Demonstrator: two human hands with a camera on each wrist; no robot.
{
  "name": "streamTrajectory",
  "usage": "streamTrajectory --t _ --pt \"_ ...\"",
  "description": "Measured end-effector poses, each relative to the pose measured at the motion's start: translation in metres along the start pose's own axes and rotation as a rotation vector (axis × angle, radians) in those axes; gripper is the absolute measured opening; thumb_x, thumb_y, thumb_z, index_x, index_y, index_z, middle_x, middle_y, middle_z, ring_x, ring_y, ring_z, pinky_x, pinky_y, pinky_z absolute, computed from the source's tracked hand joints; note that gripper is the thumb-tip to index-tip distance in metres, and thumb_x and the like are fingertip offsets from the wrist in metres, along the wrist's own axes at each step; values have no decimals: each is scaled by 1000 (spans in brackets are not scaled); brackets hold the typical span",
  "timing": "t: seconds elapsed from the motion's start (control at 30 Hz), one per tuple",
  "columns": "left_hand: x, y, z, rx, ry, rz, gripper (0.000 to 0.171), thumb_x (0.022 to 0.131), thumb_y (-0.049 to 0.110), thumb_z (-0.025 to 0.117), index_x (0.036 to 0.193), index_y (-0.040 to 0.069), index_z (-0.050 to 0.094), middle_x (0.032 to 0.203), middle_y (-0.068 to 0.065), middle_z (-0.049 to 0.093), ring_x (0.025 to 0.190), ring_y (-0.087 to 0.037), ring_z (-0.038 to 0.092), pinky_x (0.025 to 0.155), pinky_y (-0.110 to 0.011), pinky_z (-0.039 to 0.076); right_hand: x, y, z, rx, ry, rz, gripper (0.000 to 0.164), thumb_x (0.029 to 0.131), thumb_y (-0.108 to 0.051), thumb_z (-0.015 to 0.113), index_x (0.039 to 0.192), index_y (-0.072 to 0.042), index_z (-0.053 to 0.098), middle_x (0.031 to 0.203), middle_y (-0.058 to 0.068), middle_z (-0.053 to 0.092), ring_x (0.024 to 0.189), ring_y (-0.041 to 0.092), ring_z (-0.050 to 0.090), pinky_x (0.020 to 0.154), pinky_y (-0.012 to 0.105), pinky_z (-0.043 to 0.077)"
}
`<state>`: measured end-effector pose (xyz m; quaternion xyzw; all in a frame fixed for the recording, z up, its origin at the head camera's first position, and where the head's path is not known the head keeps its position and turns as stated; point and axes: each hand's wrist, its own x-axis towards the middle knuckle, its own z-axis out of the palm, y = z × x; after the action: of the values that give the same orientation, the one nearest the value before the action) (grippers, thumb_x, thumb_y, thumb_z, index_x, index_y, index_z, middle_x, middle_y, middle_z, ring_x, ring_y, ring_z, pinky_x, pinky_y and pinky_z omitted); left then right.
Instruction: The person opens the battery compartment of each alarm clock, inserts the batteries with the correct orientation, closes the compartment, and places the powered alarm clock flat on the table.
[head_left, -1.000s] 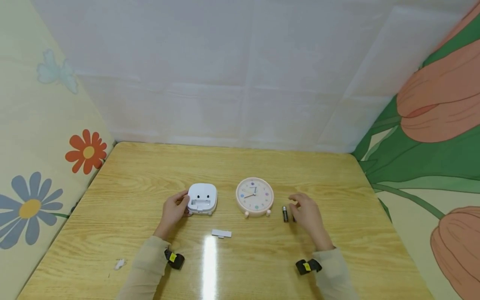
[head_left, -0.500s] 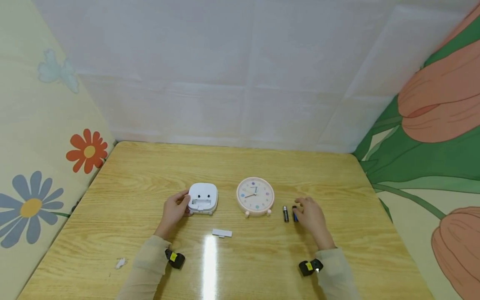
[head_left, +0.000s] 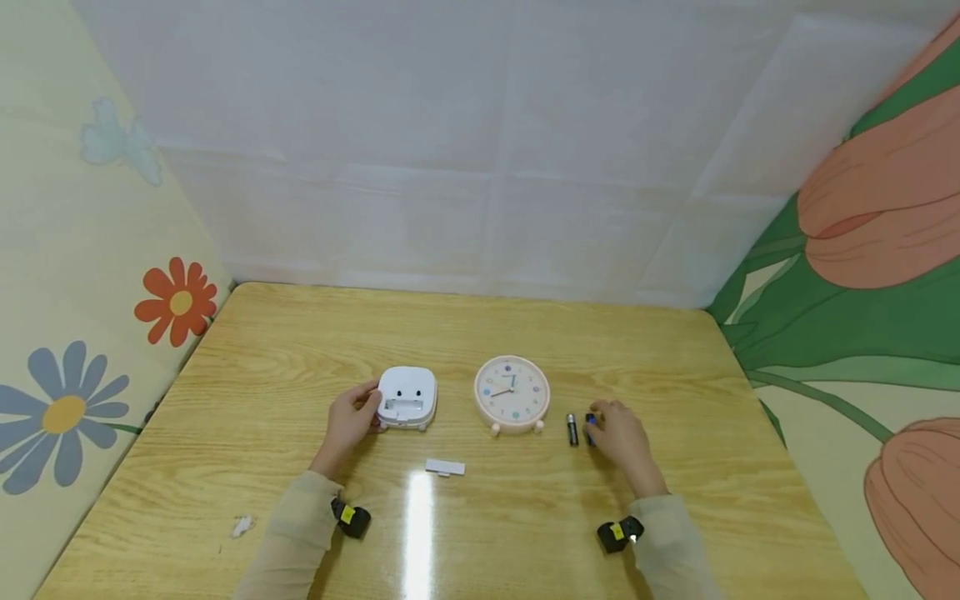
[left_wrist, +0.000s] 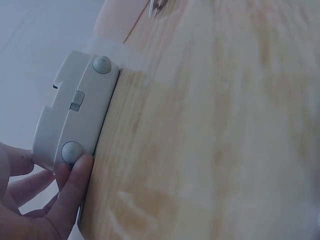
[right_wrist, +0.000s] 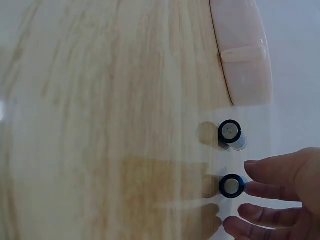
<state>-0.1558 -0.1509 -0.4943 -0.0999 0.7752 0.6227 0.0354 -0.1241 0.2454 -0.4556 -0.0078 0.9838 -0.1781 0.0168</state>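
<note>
My left hand holds a white alarm clock by its left side; the clock lies back side up with its battery compartment uncovered. In the left wrist view, fingertips and thumb reach around the corner beside one round foot. My right hand is low over a blue battery lying on the table. The index fingertip is right at this battery, while the thumb stretches over the gap toward a second, dark battery. Between the hands lies a round pink alarm clock, dial up.
A white battery cover lies in front of the two clocks on the wooden table. Toward the front left is a small white scrap. Black straps with cameras sit at both wrists. A pale cloth hangs behind the table.
My right hand has shifted slightly right and away from the dark battery, uncovering the blue battery by its fingers. The left hand keeps its hold on the white alarm clock.
</note>
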Motion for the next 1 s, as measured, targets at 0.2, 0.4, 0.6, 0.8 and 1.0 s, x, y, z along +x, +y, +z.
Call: streamTrajectory --t 0.2,0.4,0.6,0.8,1.0 --pt "0 1 0 18 -10 -31 36 95 11 47 129 -1 49 108 -22 52 58 -11 53 54 -26 54 1 2 1 -6 -20 1 31 79 -13 67 103 6 61 83 14 58 74 27 54 63 43 46" --pt "-1 2 0 1 -12 -39 36 95 10 46 129 -1 49 105 -22 52 57 -11 53 53 -27 53 2 2 2 -7 -10 -21 27 78 -13 69 98 3 63 76 10 61 70 27 56 60 42 46" --pt "-1 1 1 -6 -9 -45 36 95 11 46 129 -2 48 104 -21 53 55 -11 53 52 -26 53 3 2 4 -13 -1 -32 23 77 -10 68 96 2 63 72 7 60 65 24 54 55 40 44" --pt "0 0 1 1 -1 -37 36 95 11 47 128 -1 49 103 -21 54 55 -11 53 51 -26 53 4 2 6 -18 7 -50 21 75 -6 64 95 2 63 72 7 59 62 23 52 54 38 44" --pt "1 0 1 19 5 -27 36 94 11 47 128 -1 49 104 -22 54 55 -11 53 52 -26 53 6 3 7 -16 -10 -35 20 77 -6 63 95 3 62 72 8 58 60 21 48 51 35 42"
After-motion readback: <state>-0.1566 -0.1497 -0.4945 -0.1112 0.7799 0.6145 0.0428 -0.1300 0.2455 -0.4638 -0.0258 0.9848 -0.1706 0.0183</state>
